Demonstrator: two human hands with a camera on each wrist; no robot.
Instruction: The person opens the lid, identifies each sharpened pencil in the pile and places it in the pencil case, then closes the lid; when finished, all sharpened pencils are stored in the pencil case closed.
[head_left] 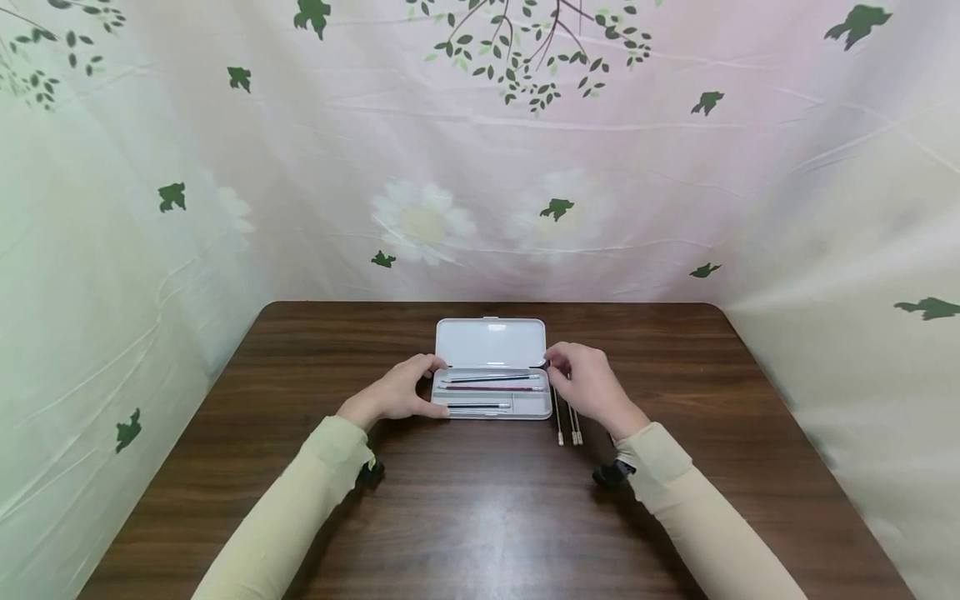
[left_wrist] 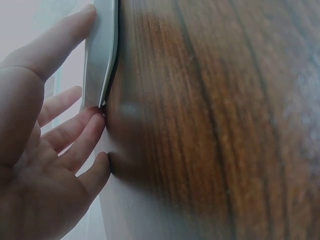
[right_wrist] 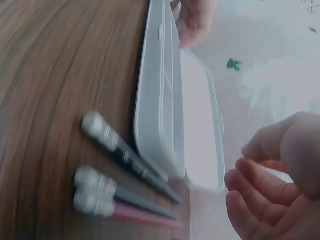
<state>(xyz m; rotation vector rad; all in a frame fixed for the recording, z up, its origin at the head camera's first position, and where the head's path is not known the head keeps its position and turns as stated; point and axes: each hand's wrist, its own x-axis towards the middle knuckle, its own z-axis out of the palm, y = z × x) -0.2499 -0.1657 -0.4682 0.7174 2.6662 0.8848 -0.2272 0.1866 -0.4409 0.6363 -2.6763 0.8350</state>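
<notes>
A white pencil case (head_left: 531,410) lies on the table with its lid (head_left: 491,343) raised at the back. Inside, a dark pencil (head_left: 487,378) and a red pencil (head_left: 491,388) lie in the rear compartment; another dark pencil (head_left: 476,406) lies in the front one. My left hand (head_left: 401,389) holds the case's left end, thumb at the front corner and fingers at the side and back. By the right end, my right hand (head_left: 588,379) hovers with loosely bent fingers and nothing between them. Below it, several eraser-tipped pencils (right_wrist: 132,167) lie on the table, partly hidden by it in the head view.
The brown wood-grain table (head_left: 480,517) has rounded far corners. A pale curtain (head_left: 322,200) with leaves, flowers and green bird shapes hangs behind it and on both sides. Dark wrist devices (head_left: 615,473) sit under both sleeves.
</notes>
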